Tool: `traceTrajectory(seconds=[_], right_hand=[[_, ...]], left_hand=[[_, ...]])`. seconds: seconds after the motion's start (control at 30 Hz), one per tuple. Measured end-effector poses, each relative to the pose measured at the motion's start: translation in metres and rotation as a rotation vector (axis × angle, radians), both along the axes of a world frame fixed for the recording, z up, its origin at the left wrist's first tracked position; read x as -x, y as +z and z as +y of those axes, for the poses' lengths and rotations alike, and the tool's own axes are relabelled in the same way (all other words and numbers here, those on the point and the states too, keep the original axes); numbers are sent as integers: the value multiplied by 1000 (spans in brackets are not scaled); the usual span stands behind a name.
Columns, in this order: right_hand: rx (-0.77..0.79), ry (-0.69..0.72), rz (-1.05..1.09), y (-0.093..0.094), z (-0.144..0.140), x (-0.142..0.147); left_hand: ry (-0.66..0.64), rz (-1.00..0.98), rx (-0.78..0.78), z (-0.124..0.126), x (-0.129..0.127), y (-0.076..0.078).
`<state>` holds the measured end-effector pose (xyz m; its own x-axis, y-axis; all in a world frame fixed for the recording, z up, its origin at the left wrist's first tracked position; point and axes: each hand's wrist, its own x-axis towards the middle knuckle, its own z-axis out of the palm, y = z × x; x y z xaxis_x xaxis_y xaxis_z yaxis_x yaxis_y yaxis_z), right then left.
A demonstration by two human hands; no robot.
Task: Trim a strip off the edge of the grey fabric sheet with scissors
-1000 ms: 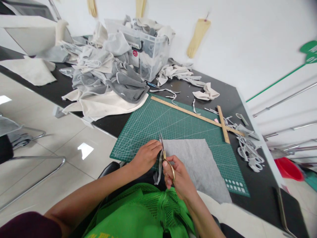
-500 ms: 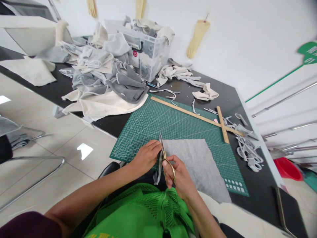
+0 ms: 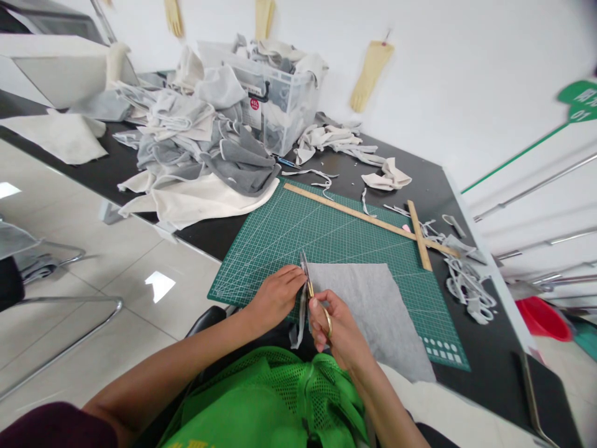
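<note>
My right hand (image 3: pixel 333 323) is closed round the gold handles of a pair of scissors (image 3: pixel 311 290), whose blades point away from me along the left edge of a grey fabric piece (image 3: pixel 373 311). A narrow fabric strip (image 3: pixel 301 320) hangs down at that edge, left of the blades. My left hand (image 3: pixel 278 292) pinches the strip close beside the blades. The fabric lies on a green cutting mat (image 3: pixel 261 249), its near part reaching past the mat's front edge. How far the blades are parted is hard to make out.
Beyond the mat's middle lies a wooden T-square (image 3: pixel 345 210). Grey and white fabric pieces (image 3: pixel 186 137) are heaped at the back left, beside a clear plastic box (image 3: pixel 286 112) filled with cloth. Tangled offcut strips (image 3: pixel 469 289) lie along the table's right side.
The scissors' blades and handles have closed somewhat, with the fingers of my right hand drawn tighter. My left hand stays at the strip almost unmoved.
</note>
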<state>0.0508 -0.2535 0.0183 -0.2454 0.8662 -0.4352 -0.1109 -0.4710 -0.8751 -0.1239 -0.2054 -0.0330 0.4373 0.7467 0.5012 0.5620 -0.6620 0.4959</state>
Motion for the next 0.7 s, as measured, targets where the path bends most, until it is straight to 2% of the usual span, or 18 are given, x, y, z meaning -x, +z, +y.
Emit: traceTrajectory(seconds=[0.3, 0.7], right_hand=[[-59, 68, -6, -8, -2, -1], [-47, 1, -22, -5, -2, -1]], left_hand=[[-1, 27, 48, 0, 0, 3], [-1, 34, 7, 0, -1, 1]])
